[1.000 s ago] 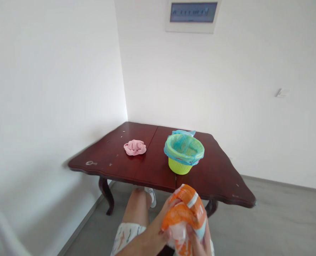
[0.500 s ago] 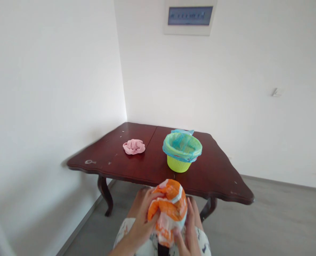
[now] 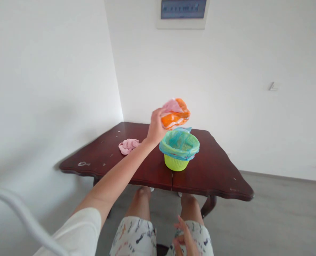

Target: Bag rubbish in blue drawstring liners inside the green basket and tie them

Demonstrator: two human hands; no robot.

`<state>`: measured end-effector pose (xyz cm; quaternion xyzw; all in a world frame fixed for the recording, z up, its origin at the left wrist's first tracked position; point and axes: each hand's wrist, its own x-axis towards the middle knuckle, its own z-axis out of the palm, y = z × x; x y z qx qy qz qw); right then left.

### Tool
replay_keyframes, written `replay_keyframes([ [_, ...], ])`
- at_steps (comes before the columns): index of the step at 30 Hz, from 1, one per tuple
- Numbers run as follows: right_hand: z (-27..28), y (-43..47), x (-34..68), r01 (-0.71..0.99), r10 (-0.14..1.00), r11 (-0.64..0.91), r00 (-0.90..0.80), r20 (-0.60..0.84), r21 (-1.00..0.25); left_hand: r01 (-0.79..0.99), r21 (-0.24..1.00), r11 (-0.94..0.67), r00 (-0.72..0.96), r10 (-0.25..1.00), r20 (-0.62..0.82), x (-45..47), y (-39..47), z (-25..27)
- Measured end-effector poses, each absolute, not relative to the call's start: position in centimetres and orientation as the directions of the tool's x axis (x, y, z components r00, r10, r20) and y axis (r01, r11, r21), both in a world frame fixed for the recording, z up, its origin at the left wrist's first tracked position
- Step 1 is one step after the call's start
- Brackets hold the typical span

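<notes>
My left hand (image 3: 158,124) reaches forward, closed on a crumpled orange, white and pink plastic bag (image 3: 177,115). The bag is held in the air above the far rim of a yellow-green mesh basket (image 3: 175,164). A blue-green plastic liner (image 3: 179,154) hangs folded over the basket's rim. Low over my lap is my right hand (image 3: 186,240), its fingers apart and nothing visible in it. A crumpled pink cloth (image 3: 128,145) lies on the table left of the basket, partly behind my left forearm.
The dark red wooden table (image 3: 213,170) stands against the white wall, with a seam down its middle. My knees are at its front edge. A white cable-like curve (image 3: 21,213) crosses the lower left. A panel box (image 3: 183,10) hangs on the wall.
My left hand has carried the orange bag up and forward from my lap to above the basket. My right hand has let go of it and stays low.
</notes>
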<state>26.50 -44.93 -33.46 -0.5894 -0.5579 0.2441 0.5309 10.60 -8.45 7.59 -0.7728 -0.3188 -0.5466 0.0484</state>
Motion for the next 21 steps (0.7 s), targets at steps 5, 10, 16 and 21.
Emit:
replay_keyframes([
  [5, -33.9, -45.6, 27.7, 0.452, 0.928, 0.249, 0.142, 0.345, -0.856, 0.674, 0.179, -0.717, 0.695, 0.697, 0.173, 15.9, -5.8, 5.0],
  [10, -34.9, -45.6, 30.8, 0.443, 0.933, 0.339, -0.044, 0.357, -0.830, 0.601, 0.222, -0.768, 0.793, 0.608, -0.041, 17.4, -4.3, 4.7],
  [16, -34.5, -45.4, 32.4, 0.439, 0.940, 0.311, -0.010, 0.341, -0.843, 0.626, 0.221, -0.748, 0.774, 0.630, -0.060, 17.0, -4.3, 3.4],
  [21, -32.1, -44.9, 32.2, 0.462, 0.940, 0.300, 0.009, 0.342, -0.835, 0.590, 0.251, -0.767, 0.763, 0.632, 0.138, 15.3, -4.4, 3.5],
])
